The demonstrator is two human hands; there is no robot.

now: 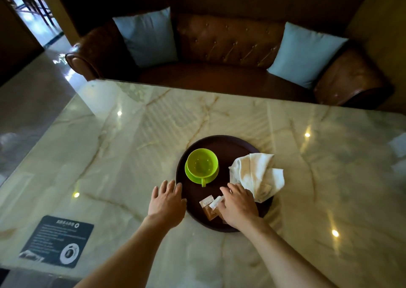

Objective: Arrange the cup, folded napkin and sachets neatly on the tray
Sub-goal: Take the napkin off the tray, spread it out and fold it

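Observation:
A round dark brown tray (228, 147) lies on the marble table. On its left part stands a lime green cup (202, 162) on a matching saucer, handle toward me. A white napkin (257, 174), loosely bunched, lies on the tray's right side and hangs over the rim. Two small sachets (208, 206) lie on the near part of the tray. My left hand (168, 202) rests flat, fingers straight, against the tray's left rim. My right hand (238, 206) lies over the sachets, fingers spread, touching them and the napkin's near edge.
The marble table (131, 156) has a dark printed card (58, 241) near its front left corner. A brown leather sofa (228, 44) with two light blue cushions stands behind the table's far edge. Polished floor shows on the left.

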